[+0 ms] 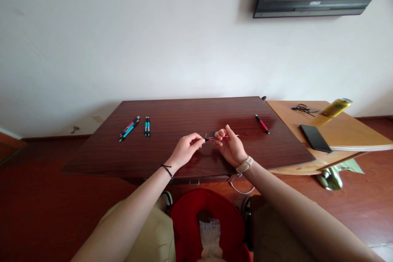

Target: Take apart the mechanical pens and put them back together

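Observation:
Over the middle of the dark table, my left hand (186,148) is closed, pinching one end of a red and black pen (210,139). My right hand (231,146), palm turned up, has its fingers curled round the pen's other end. A thin, pointed piece sticks out to the right past those fingers; whether it is part of the same pen I cannot tell. Another red pen (262,124) with black ends lies to the right of my hands. On the left, two blue pens (147,126) lie side by side. A small cluster of red and blue pens (130,128) rests further left.
The dark brown table (190,114) stands against the wall. A lighter wooden table (353,131) adjoins it on the right, with a black phone (315,138), a black cable (303,109) and a yellow can (336,107). Below my arms is a red stool (184,221) with a clear plastic bag (210,231).

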`<act>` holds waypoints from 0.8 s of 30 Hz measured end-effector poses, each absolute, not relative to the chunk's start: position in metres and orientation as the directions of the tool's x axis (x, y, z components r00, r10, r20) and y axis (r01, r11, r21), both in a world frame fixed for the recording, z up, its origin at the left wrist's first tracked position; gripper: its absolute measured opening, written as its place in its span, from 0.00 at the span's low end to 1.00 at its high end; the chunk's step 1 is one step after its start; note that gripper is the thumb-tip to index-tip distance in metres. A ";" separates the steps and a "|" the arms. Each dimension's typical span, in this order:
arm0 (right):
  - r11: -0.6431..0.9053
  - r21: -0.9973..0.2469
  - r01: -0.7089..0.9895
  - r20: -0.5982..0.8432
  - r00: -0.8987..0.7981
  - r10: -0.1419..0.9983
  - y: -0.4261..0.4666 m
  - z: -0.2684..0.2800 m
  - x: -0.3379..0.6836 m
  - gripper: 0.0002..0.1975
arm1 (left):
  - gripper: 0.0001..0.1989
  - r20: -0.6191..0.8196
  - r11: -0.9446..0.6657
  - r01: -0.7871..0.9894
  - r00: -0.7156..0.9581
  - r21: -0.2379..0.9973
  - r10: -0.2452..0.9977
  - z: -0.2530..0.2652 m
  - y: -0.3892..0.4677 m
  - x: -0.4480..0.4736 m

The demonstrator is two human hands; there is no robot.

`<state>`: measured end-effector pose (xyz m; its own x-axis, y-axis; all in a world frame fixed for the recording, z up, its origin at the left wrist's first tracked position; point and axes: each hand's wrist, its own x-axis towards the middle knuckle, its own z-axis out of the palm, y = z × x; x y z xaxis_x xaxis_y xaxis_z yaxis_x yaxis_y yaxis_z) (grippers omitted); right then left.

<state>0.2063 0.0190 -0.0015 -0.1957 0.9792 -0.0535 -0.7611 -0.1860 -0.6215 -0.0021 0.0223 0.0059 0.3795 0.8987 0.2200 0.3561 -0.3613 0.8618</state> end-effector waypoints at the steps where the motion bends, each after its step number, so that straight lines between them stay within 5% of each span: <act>1: -0.190 -0.622 -0.759 -0.049 -0.205 0.978 0.019 -0.001 0.207 0.22 | 0.15 0.209 -0.347 0.345 0.378 0.872 0.902 0.005 0.022 -0.002; 24: -0.177 -0.643 -0.745 -0.027 -0.209 0.977 0.003 0.022 0.205 0.22 | 0.17 0.189 -0.321 0.310 0.390 0.895 0.901 0.022 0.009 0.004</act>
